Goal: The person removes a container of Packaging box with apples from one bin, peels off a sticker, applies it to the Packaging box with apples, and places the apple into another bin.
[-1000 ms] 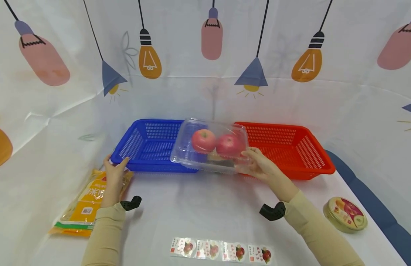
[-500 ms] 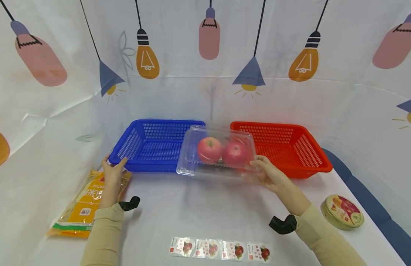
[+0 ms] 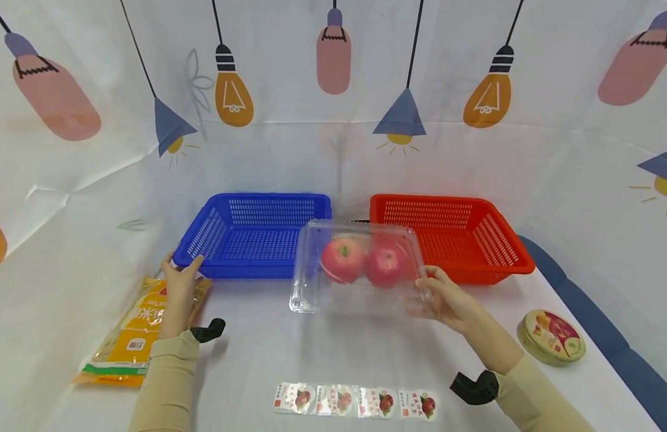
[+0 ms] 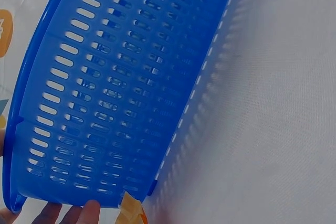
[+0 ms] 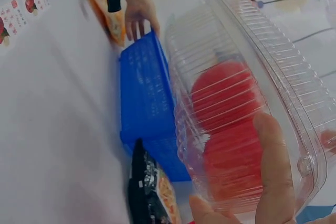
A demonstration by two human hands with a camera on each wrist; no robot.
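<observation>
Head: grips a blue rectangular plastic basket by one corner with the left hand; holds a clear plastic box of two red apples above the white desk with the right hand. Left wrist: touches the basket's end with fingertips. Right wrist: grips the box.

Wht table w/ blue basket back L, red basket back R, blk packet btwn. Ylw bag front-L of blue 1, round tin near R edge, 4 stickers in row, front ctr.
</observation>
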